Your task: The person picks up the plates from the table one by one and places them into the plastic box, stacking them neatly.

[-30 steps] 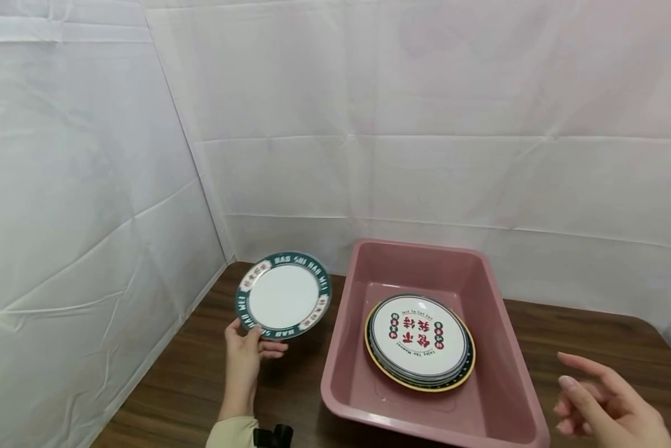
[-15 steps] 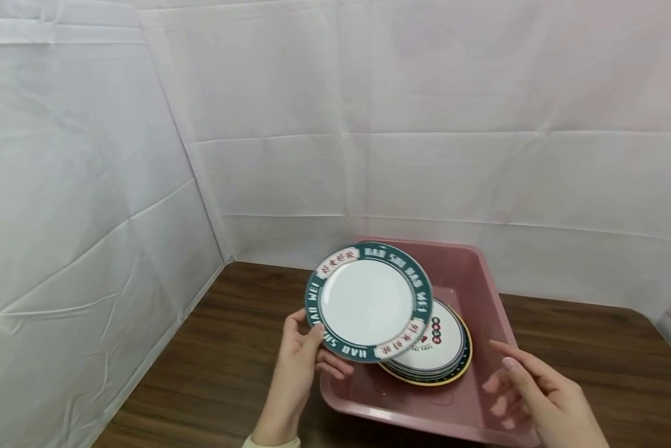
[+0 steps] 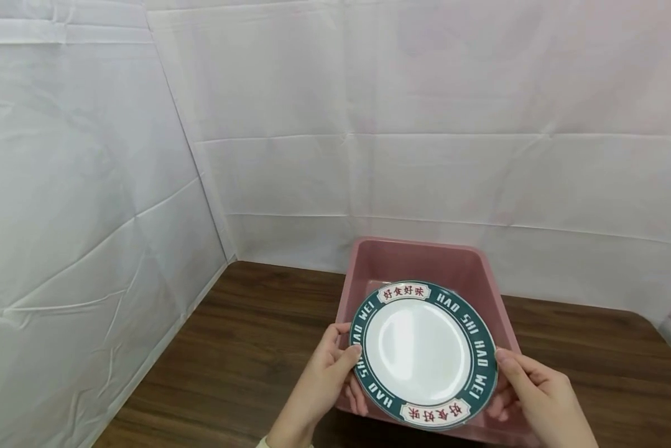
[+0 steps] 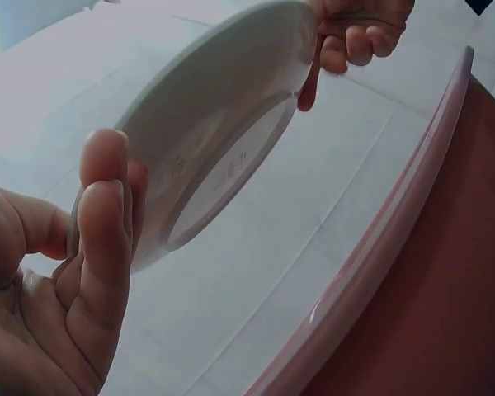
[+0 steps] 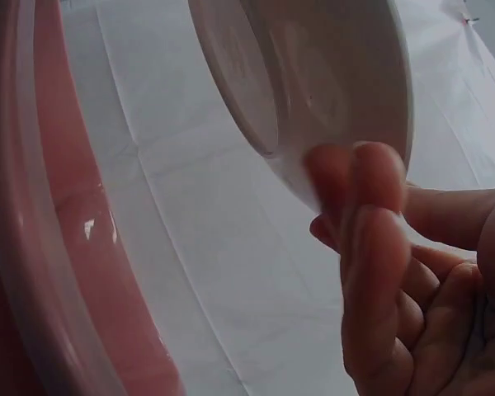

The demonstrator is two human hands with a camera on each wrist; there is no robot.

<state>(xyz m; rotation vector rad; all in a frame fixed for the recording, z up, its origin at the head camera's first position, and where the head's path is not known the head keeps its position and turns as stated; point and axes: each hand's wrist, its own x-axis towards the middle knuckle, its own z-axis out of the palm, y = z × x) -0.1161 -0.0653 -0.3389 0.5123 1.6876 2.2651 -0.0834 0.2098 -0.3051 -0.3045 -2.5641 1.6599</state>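
A white plate (image 3: 419,351) with a dark green lettered rim is held above the pink basin (image 3: 363,267), its face tilted toward me. My left hand (image 3: 329,373) pinches its left edge, thumb on top and fingers beneath. At the opposite edge my right hand (image 3: 536,386) grips the rim the same way. In the left wrist view, the plate's pale underside (image 4: 223,124) shows between both hands. The right wrist view has the plate's underside (image 5: 330,74) above the curled fingers. The plate hides the stack in the basin.
The basin stands on a dark wooden table (image 3: 245,348), close to the back. White cloth (image 3: 425,112) hangs behind the table, and another white sheet (image 3: 78,186) lines its left side. The basin's rim (image 4: 379,239) rises near the left hand.
My left hand has carried the plate rightward from the table's left side to over the basin. The right hand has come in from the right and taken hold of the plate's other edge.
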